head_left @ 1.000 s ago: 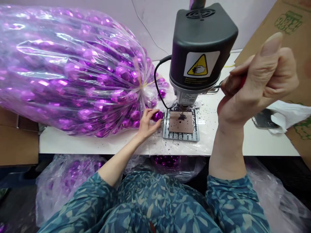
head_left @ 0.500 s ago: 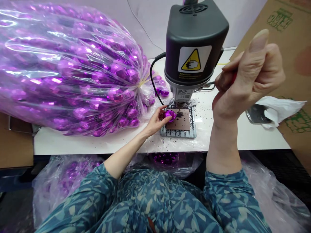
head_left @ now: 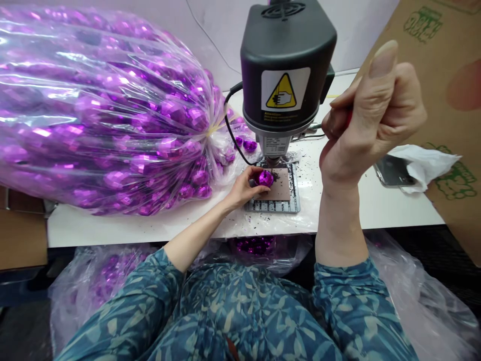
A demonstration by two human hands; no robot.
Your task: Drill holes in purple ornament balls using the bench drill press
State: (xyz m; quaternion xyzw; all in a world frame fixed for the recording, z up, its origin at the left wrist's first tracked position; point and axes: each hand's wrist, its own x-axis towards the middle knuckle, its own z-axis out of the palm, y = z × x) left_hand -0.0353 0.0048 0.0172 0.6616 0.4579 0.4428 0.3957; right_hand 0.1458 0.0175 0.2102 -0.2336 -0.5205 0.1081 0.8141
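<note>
My left hand pinches a shiny purple faceted ball between thumb and fingers. The ball is over the brown square board on the slotted metal base of a bench drill press. Just behind and above the ball is the drill's chuck; whether the bit touches the ball I cannot tell. Raised on the right, my right hand is closed around the red grip of the drill press lever, most of which the fingers hide.
A large tied clear bag of purple balls fills the table's left side. Loose purple balls lie beside its neck. Dark shavings surround the base. At right are a phone, white tissue and a cardboard box.
The ball has been turned and shifted slightly right, closer to the chuck, with my left fingers wrapped further round it. My right hand keeps its hold on the lever. The whole view has shifted slightly.
</note>
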